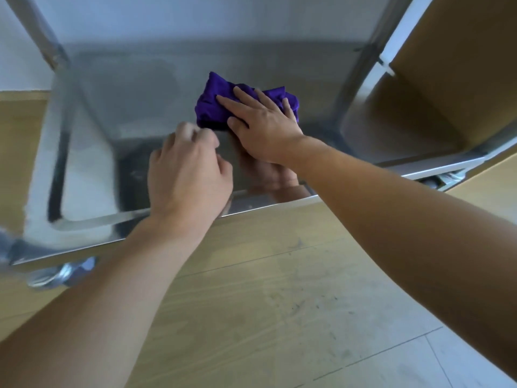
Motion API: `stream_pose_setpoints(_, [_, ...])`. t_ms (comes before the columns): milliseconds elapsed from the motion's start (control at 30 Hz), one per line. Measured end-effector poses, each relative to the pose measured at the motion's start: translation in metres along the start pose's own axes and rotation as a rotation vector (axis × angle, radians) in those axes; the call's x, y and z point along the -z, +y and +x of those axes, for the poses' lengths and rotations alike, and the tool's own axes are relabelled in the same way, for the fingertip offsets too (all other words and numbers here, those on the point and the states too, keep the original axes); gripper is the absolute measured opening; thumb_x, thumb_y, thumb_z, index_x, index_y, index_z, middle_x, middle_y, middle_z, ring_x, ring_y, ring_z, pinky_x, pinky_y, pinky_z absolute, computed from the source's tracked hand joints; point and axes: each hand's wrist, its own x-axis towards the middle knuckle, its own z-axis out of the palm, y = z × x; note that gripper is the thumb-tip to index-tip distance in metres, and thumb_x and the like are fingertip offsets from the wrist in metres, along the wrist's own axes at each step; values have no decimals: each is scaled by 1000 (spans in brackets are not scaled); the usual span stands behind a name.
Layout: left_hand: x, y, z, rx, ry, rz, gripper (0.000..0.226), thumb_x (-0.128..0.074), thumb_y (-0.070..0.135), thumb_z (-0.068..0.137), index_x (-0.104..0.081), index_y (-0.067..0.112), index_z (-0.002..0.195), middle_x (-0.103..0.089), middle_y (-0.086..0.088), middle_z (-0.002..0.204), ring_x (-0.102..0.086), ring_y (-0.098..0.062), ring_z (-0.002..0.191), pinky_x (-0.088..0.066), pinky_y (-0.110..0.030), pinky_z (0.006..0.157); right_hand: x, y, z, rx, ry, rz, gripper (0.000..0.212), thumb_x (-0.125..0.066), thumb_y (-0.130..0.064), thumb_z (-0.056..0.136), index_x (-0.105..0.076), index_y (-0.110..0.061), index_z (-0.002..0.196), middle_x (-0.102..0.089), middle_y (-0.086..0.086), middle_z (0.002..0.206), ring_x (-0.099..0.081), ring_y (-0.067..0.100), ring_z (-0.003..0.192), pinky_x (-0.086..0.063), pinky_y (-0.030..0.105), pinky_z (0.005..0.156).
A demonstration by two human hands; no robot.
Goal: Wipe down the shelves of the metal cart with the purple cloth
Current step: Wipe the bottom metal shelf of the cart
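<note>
Right hand [263, 127]: flat, pressing purple cloth [209, 107] on shelf [134, 102]. Left hand [187, 175]: loosely curled, empty (blurred), over the shelf's near rim. Risk: unbraced cart [351, 88] may roll.

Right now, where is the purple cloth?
In the head view the purple cloth lies bunched on the cart's metal shelf, right of centre, pressed under the flat right hand; the left hand is near its left.

I can count two hands, the left hand [187, 175] and the right hand [265, 127], one purple cloth [212, 105], one metal cart [265, 203] with one shelf [134, 102] to see, two posts, a left post [42, 33] and a right post [362, 68], two wheels, a left wheel [53, 275] and a right wheel [436, 182], and one brown box [447, 79].
</note>
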Motion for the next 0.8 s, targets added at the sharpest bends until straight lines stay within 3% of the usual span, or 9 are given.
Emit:
stream_pose_setpoints(267, [-39, 86, 20, -264, -75, -55, 25, -49, 23, 91, -63, 15, 110, -58, -1, 119, -56, -28, 104, -44, -42, 86, 21, 97, -19, -161, 31, -23, 48, -24, -45, 103, -17, -49, 150, -7, -14, 164, 0, 17, 152, 6, 56, 118])
stream_pose_setpoints(633, [-81, 144, 28, -301, -142, -86, 19, -45, 21, 91, -58, 13, 102, -53, -1, 115, -51, -26, 104, -41, -41, 89, 55, 247, -51, -519, 71, -11, 49, -25, -47, 102, -18, -48, 150, -7, -13, 164, 2, 21, 152, 6, 60, 118])
stream_pose_setpoints(800, [-83, 147, 26, -285, -136, -97, 14, -46, 18, 90, -56, 12, 98, -53, -4, 111, -50, -27, 102, -40, -41, 91, 52, 246, -44, -555, 90, 10, 51, -27, -44, 102, -17, -45, 151, -7, -14, 164, 2, 27, 152, 5, 58, 118])
